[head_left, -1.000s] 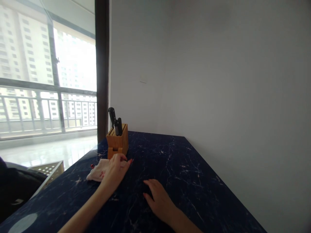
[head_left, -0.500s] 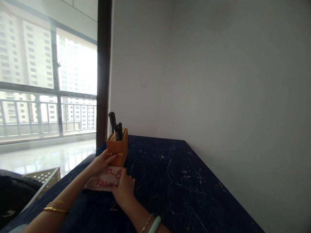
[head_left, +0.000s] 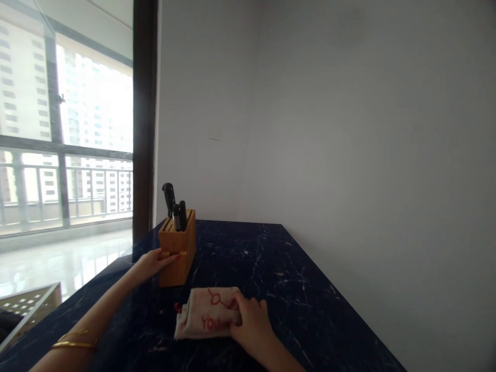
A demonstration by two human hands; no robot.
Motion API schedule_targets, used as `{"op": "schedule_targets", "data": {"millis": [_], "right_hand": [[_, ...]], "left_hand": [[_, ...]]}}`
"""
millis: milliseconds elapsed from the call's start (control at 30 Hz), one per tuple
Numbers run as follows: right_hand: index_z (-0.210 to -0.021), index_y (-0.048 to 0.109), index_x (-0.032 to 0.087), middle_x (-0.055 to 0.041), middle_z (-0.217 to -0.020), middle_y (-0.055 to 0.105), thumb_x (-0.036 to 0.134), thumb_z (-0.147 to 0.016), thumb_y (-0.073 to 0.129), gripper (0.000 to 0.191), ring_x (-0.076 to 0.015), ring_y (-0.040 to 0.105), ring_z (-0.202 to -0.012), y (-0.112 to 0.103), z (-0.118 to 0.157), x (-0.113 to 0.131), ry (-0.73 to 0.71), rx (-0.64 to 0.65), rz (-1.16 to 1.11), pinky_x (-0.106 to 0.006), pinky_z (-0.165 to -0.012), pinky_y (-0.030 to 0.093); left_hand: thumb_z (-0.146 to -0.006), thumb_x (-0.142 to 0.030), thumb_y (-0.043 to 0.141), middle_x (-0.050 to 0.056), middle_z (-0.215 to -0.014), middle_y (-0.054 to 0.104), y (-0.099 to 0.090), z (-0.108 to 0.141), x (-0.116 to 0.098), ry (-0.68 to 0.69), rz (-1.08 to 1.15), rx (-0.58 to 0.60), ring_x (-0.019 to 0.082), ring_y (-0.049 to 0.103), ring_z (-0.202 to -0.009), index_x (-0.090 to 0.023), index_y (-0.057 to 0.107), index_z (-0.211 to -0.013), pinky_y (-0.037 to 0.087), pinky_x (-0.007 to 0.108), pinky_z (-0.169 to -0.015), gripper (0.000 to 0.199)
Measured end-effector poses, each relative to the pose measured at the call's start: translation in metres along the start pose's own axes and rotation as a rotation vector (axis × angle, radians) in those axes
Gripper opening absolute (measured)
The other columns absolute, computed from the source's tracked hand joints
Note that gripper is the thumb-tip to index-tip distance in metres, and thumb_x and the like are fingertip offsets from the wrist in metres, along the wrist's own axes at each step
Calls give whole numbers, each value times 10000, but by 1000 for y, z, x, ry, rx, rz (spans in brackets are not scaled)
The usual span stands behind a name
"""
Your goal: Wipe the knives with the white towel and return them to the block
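Observation:
A wooden knife block (head_left: 174, 273) stands on the dark blue table with several black-handled knives (head_left: 169, 199) in its top slots. My left hand (head_left: 152, 262) holds the block by its left side, thumb across the front and the other fingers partly hidden behind it. Nearer to me lies a folded pale pink cloth (head_left: 211, 312) with red lettering and a red drawing. My right hand (head_left: 252, 319) grips the cloth by its right edge, thumb below and fingers over it.
The blue marble-patterned table (head_left: 287, 310) runs back to a grey wall (head_left: 349, 155). A perforated light-coloured box or basket (head_left: 34, 310) is low at the left. Beyond a dark frame (head_left: 144, 119) are large windows.
My right hand has drawn the cloth away from the block, toward me and to the right. My left hand stays on the block. The view has shifted slightly right.

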State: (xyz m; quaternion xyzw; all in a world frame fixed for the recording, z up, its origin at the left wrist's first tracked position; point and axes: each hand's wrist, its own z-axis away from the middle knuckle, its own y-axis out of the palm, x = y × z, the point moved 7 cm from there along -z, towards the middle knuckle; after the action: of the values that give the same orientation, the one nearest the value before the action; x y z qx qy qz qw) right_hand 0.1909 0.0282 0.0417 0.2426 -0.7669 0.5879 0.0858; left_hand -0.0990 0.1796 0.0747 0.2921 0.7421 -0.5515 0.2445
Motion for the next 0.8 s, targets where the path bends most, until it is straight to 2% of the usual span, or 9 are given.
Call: {"op": "schedule_targets", "data": {"millis": [67,300,467,633,800], "right_hand": [[-987,485,301,22,-942,622,133,-603,499,419,-210,522,-843,-4,2,-7,10,-15,13,-347,-758,253],[-954,498,270,-26,-848,614,118,-621,492,366,-242,504,-840,-12,4,-5,-21,-117,175,-381,-761,246],[-963,505,263,-42,-833,612,99,-637,472,366,-244,506,-825,-18,-1,-23,32,-175,250,-383,-749,254],[-997,508,264,-45,-836,611,115,-675,470,357,-241,507,-829,-22,-11,-48,105,-223,281,-375,-747,254],[-1034,501,267,-42,-867,603,136,-708,461,354,-234,499,-854,-25,-16,-61,119,-255,260,-357,-740,256]], "left_hand": [[-624,-615,497,16,-788,696,22,4,-23,75,-104,100,219,639,-769,-186,609,-819,465,225,-596,485],[-669,-624,472,58,-838,685,100,10,-105,161,-209,124,240,627,-816,-215,607,-867,432,252,-624,474],[-696,-651,418,83,-890,672,146,10,-151,191,-233,113,247,621,-836,-212,581,-948,421,271,-635,532],[-714,-650,399,100,-887,671,171,10,-176,179,-239,110,243,621,-850,-191,577,-969,424,272,-654,555],[-734,-650,369,104,-905,668,178,11,-179,183,-243,109,237,613,-877,-192,571,-992,421,267,-655,564]]}}
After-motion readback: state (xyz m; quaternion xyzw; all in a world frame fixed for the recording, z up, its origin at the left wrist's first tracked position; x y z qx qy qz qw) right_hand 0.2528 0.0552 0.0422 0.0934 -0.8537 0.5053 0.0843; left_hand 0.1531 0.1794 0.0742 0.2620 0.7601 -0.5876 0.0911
